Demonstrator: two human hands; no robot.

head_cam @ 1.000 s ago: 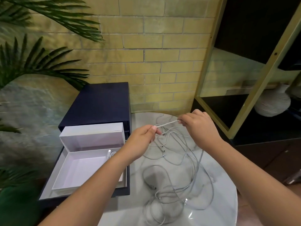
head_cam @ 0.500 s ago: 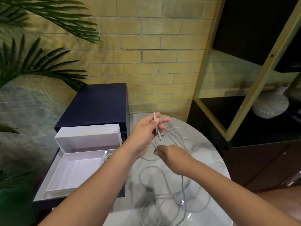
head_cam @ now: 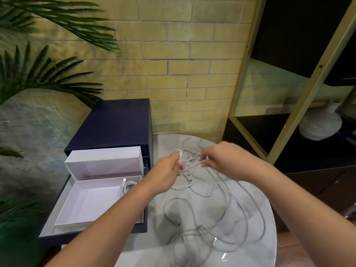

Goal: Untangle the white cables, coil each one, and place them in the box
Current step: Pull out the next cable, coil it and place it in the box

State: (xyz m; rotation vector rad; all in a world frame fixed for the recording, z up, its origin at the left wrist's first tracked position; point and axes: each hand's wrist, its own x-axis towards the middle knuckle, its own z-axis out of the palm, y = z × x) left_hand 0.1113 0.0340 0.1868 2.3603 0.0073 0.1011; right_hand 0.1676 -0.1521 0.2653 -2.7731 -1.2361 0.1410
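Observation:
A tangle of white cables (head_cam: pixel 210 214) sprawls over the round marble table (head_cam: pixel 258 247). My left hand (head_cam: pixel 165 174) grips a small coil of one cable above the table's far side. My right hand (head_cam: pixel 225 160) pinches the same cable a short way to the right, the stretch between the hands fairly taut. The white open box (head_cam: pixel 90 205) sits left of the table, its lid standing up behind it. One coiled white cable (head_cam: pixel 128 185) lies in the box's far right corner.
The box rests on a dark blue case (head_cam: pixel 115 122). A brick wall stands behind, palm leaves (head_cam: pixel 38 74) at the left. A gold-framed dark shelf unit (head_cam: pixel 289 93) with a white ribbed vase (head_cam: pixel 319 124) stands at the right.
My right hand has come up from below the left hand to its right, drawing the cable along. The left hand has dropped slightly and now holds a small loop.

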